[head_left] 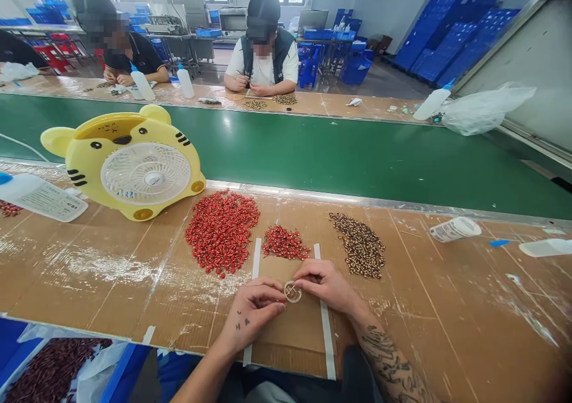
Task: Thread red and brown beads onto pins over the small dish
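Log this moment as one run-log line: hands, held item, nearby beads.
left hand: holds ring | right hand: holds ring | nearby: red beads, brown beads

Yellow tiger-shaped desk fan (145,167) beside near edge of green conveyor belt (313,152); beyond belt, white squeeze bottles (185,81), clear plastic bag (487,109), stacked blue crates (451,48).

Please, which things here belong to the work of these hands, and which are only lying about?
Part of the work: left hand, right hand, clear ring, red beads, brown beads, cardboard pad.

Lying about: tiger fan, white bottle, labelled tube.
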Motion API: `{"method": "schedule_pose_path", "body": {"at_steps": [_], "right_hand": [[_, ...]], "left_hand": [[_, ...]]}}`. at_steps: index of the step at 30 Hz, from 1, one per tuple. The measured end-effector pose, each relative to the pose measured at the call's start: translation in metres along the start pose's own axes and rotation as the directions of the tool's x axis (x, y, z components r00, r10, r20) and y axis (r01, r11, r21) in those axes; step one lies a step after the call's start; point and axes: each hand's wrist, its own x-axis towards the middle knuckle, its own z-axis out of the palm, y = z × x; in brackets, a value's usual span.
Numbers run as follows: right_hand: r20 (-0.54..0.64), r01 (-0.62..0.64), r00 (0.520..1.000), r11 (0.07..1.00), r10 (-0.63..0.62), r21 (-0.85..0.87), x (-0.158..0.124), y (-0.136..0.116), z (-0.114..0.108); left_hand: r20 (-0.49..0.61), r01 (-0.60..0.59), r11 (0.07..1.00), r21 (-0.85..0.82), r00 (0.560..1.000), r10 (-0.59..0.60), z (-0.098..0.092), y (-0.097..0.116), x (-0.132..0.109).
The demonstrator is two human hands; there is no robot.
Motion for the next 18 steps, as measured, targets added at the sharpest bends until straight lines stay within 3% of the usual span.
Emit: {"method": "schedule_pose_path", "body": {"at_steps": [3, 6, 10, 14, 18], "right_hand": [[0.006, -0.004, 1.0, 1.0, 0.004, 0.001, 0.0, 0.004, -0.001], [-0.002, 0.016, 1.0, 1.0, -0.016, -0.011, 0.0, 0.006, 0.0], [-0.037, 0.133, 0.99, 0.988, -0.136, -0.079, -0.001, 0.003, 0.007], [-0.006, 0.35, 0.933, 0.913, -0.359, -0.211, -0.004, -0.002, 0.013], [-0.062, 0.358, 0.916, 0.877, -0.396, -0.32, -0.005, -0.004, 0.013]], "left_hand": [[-0.022, 0.101, 0.986, -0.133, 0.994, -0.105, 0.005, -0.009, 0.002], [-0.06, 0.145, 0.976, -0.16, 0.986, -0.157, 0.004, -0.017, 0.001], [-0.086, 0.126, 0.981, -0.146, 0.987, -0.139, 0.004, -0.021, -0.001], [-0.076, 0.11, 0.991, -0.08, 0.99, -0.116, 0.005, -0.02, -0.002], [-0.08, 0.085, 0.996, -0.038, 0.993, -0.088, 0.003, -0.023, -0.003]]}}
